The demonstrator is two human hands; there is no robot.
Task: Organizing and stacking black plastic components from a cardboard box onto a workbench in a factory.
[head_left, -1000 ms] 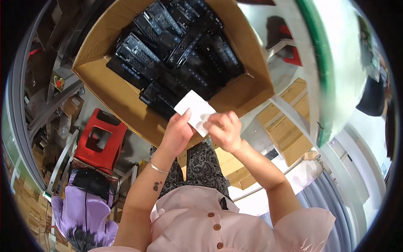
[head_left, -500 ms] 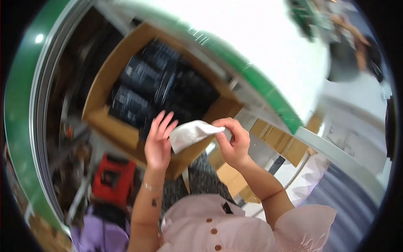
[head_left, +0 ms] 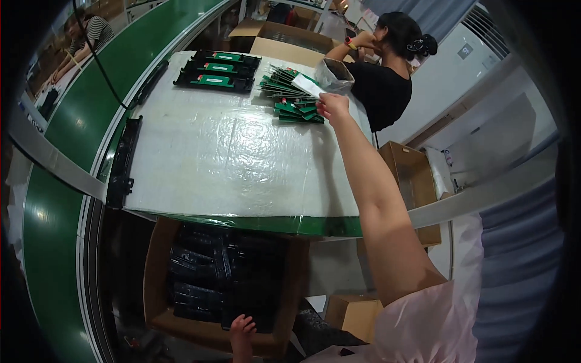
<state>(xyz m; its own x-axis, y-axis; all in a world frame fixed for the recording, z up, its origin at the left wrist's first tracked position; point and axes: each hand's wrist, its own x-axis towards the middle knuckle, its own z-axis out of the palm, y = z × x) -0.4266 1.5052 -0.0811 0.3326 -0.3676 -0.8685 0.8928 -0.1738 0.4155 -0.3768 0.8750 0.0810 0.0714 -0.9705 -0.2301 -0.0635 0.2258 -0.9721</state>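
My right hand (head_left: 333, 107) reaches far across the white-covered tabletop (head_left: 181, 157). Its fingers are closed on the end of a flat white bag (head_left: 308, 86), which lies over a heap of green circuit boards (head_left: 296, 112). Low in the view, my left hand (head_left: 243, 325) is at the near side of a cardboard box (head_left: 158, 302). Its fingers are loosely bent and apart, with nothing seen in them. Black plastic parts (head_left: 193, 266) fill that box; whether the hand touches one is unclear.
Three black housings with green boards (head_left: 215, 68) lie at the far left. Long black pieces (head_left: 124, 160) line the table's left edge, beside a green conveyor (head_left: 54, 236). A wrapped bin (head_left: 334, 75) stands behind the boards. Another person (head_left: 384, 85) sits beyond it.
The view has swung up from the box to the tabletop. My right hand has carried the white bag out over the circuit boards; my left hand has let go of it and dropped low.
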